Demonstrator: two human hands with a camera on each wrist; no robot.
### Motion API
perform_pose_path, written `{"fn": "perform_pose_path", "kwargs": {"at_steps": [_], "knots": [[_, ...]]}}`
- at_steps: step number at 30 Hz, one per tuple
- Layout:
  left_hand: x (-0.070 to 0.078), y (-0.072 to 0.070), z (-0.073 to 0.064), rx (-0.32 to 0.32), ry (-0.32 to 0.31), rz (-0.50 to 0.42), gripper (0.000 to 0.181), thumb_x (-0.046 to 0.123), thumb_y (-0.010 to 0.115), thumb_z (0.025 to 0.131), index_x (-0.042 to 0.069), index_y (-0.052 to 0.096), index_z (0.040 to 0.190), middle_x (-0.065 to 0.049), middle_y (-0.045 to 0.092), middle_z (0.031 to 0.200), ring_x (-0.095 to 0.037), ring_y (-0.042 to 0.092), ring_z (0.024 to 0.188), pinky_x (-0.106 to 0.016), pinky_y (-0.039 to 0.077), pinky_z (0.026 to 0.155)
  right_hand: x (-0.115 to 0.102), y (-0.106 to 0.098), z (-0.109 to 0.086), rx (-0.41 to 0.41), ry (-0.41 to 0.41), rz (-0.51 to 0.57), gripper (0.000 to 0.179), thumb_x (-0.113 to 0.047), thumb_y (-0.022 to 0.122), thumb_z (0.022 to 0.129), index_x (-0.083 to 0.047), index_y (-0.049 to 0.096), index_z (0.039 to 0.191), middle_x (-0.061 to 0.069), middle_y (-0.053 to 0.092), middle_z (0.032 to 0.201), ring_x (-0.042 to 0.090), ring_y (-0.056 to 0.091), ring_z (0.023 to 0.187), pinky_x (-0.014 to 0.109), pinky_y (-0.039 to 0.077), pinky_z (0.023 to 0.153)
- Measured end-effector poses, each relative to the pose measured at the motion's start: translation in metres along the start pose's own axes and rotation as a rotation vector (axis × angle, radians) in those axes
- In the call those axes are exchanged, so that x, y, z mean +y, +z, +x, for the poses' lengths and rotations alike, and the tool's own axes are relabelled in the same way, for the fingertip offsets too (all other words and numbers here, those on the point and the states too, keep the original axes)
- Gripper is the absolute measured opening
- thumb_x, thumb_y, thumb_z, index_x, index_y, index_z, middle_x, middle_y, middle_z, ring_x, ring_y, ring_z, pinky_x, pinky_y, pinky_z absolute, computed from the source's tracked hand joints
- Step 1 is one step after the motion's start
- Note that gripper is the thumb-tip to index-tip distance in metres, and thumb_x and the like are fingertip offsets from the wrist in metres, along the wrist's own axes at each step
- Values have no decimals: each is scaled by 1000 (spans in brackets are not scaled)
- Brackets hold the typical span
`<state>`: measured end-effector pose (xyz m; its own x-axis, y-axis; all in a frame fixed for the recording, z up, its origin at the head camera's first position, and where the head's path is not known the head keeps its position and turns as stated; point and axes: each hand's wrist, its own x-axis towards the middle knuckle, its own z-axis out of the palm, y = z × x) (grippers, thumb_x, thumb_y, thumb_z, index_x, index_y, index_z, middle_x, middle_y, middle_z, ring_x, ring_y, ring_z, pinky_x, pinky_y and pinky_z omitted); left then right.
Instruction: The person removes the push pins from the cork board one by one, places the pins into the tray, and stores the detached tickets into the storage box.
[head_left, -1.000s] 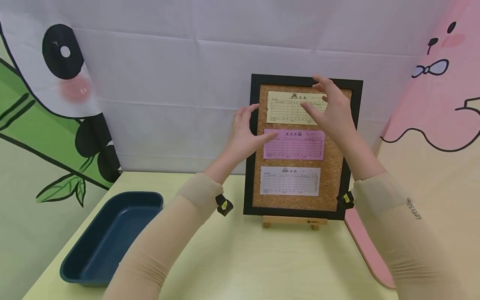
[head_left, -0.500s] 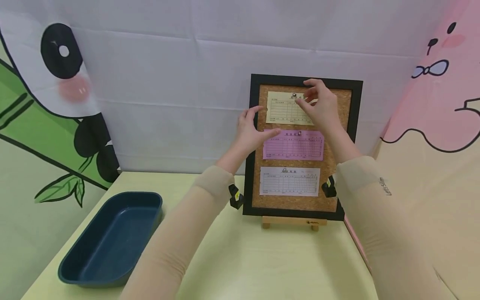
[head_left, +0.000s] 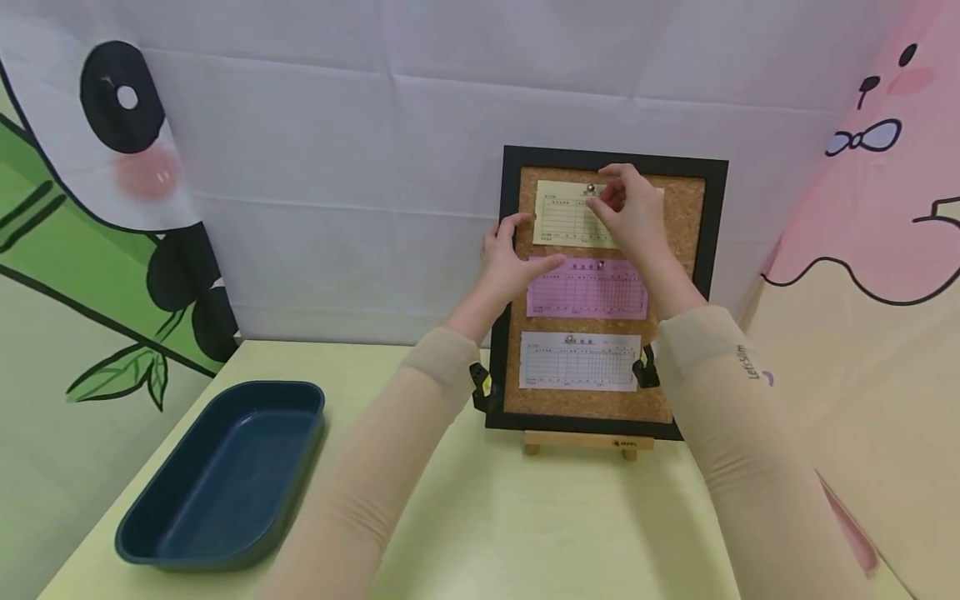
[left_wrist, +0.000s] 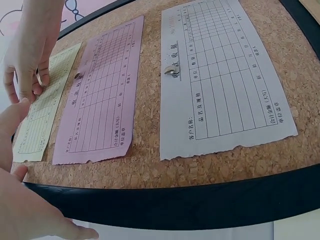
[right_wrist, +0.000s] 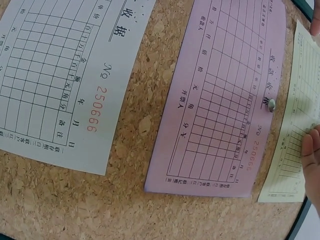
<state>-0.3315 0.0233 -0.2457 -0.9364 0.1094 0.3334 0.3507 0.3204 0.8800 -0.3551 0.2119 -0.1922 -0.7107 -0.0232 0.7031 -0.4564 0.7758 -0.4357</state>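
Observation:
A cork board (head_left: 663, 367) in a black frame stands upright with a yellow slip (head_left: 558, 215), a pink slip (head_left: 588, 292) and a white slip (head_left: 581, 362) pinned one above another. My right hand (head_left: 636, 218) is at the yellow slip, covering its right part. Its thumb and index finger are spread on either side of the silver pin (head_left: 591, 188), which shows between them. At the frame's left side, my left hand (head_left: 506, 268) has its fingers by the edge and its thumb over the pink slip's upper left. The pink slip's own pin (right_wrist: 271, 105) is in place.
A wooden stand (head_left: 588, 442) props the board on the pale table (head_left: 465, 517). To the left lies a deep blue tray (head_left: 217, 483). Behind the board hangs a white cloth (head_left: 337, 183). A pink edge (head_left: 851, 533) shows beyond my right sleeve.
My right hand has moved left and slightly down to the yellow slip's pin, its thumb and index finger drawing nearer each other. The left hand has shifted slightly right along the frame.

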Motion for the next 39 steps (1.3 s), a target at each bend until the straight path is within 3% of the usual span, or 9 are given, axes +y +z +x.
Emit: {"fn": "perform_pose_path", "kwargs": {"at_steps": [6, 18, 27, 33, 39], "knots": [[-2, 3, 4, 12, -8, -9, 73, 39, 78, 76, 32, 38, 136, -10, 15, 151, -27, 23, 136, -52, 33, 103, 3, 3, 2, 13, -17, -33, 36, -19, 64, 90, -6, 56, 122, 14, 60, 94, 25, 56, 83, 37, 42, 82], [-2, -1, 11, 31, -12, 33, 53, 37, 77, 77, 24, 48, 119, -10, 25, 145, -26, 26, 133, -47, 35, 102, 2, 9, 4, 34, -25, -32, 30, -19, 64, 90, -4, 59, 116, 14, 57, 92, 25, 52, 80, 31, 38, 71], [-7, -1, 14, 128, 53, 0, 29, 32, 75, 81, 12, 63, 98, -14, 37, 141, -27, 33, 133, -39, 31, 108, -1, 11, 8, 48, 10, -45, 26, -21, 62, 92, -4, 61, 111, 14, 57, 92, 24, 51, 81, 32, 38, 73], [-11, 5, 16, 214, 87, 29, 26, 36, 74, 81, 11, 66, 86, -11, 51, 121, -24, 47, 112, -37, 38, 98, -3, 10, 7, 45, 19, -61, 22, -22, 61, 93, -4, 62, 106, 13, 58, 93, 24, 51, 82, 33, 39, 74], [-13, 8, 19, 265, 106, 80, 26, 39, 73, 81, 14, 66, 82, -9, 55, 114, -23, 49, 107, -40, 38, 91, -6, 6, 9, 34, 4, -119, 22, -23, 58, 94, -4, 62, 103, 12, 59, 94, 24, 53, 83, 34, 42, 75]]}}
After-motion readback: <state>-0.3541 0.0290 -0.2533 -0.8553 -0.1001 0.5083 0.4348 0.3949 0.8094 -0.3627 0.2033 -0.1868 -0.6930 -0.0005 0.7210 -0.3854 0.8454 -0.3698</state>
